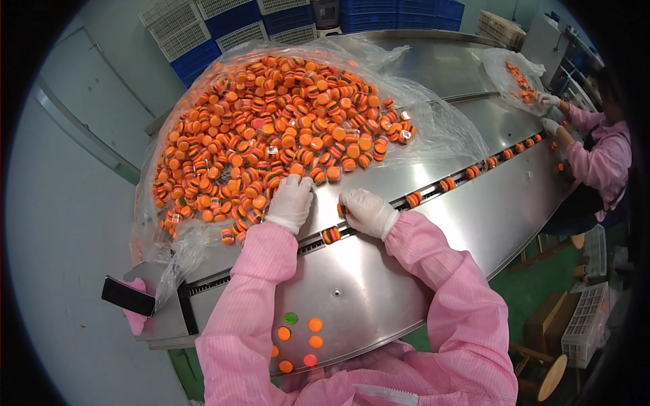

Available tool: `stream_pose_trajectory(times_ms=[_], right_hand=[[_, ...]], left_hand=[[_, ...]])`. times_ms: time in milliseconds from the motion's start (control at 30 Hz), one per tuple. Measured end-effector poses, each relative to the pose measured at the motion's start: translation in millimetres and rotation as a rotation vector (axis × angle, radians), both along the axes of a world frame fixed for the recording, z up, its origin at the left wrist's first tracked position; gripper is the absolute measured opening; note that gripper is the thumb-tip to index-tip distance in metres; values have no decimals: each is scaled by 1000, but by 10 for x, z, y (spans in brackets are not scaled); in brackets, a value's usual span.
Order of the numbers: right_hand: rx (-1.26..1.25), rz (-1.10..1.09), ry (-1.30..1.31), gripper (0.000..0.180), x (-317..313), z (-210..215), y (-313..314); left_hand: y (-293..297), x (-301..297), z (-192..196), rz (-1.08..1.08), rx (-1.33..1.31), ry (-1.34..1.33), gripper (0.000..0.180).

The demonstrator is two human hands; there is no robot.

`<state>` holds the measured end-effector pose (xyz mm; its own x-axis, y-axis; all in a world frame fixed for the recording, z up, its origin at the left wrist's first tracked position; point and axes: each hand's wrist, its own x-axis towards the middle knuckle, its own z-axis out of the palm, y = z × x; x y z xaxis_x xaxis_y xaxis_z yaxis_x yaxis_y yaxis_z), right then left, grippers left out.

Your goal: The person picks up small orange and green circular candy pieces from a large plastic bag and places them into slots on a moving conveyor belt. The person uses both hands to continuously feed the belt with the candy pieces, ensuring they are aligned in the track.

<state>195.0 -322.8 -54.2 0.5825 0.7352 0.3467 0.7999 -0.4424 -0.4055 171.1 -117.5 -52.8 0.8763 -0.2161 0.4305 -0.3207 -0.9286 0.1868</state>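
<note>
A big heap of round layered candies point(271, 122), orange with red and dark green bands, lies on clear plastic sheeting. My gloved left hand point(291, 204) is at the heap's near edge, fingers bent together with their tips against the candies; what lies under them is hidden. To the right, my gloved right hand point(367, 212) pinches one layered candy point(341, 210) just above the conveyor slot point(365, 225). A candy point(330, 235) sits in the slot just below that hand, and several more stand spaced along it toward the upper right.
Loose orange, green and pink discs point(315, 325) lie on the steel table point(379, 291) near me. At the left end is a black phone-like object point(127, 296) on pink cloth. A co-worker in pink point(599, 155) works at the far right. Crates point(365, 15) are stacked behind.
</note>
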Motion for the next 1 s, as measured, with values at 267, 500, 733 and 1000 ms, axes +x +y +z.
stream_pose_trajectory(times_ms=[267,500,733,1000], right_hand=[[-13,11,65,13,-149,-206,120],[-155,70,-173,17,-332,36,-49],[-108,-421,69,23,345,222,428],[153,-146,80,15,31,-36,368]], left_hand=[[-212,288,100,222,165,445,30],[-35,-384,302,3,-356,273,27],[9,-949,89,-170,100,249,20],[50,-315,109,-68,-77,100,28]])
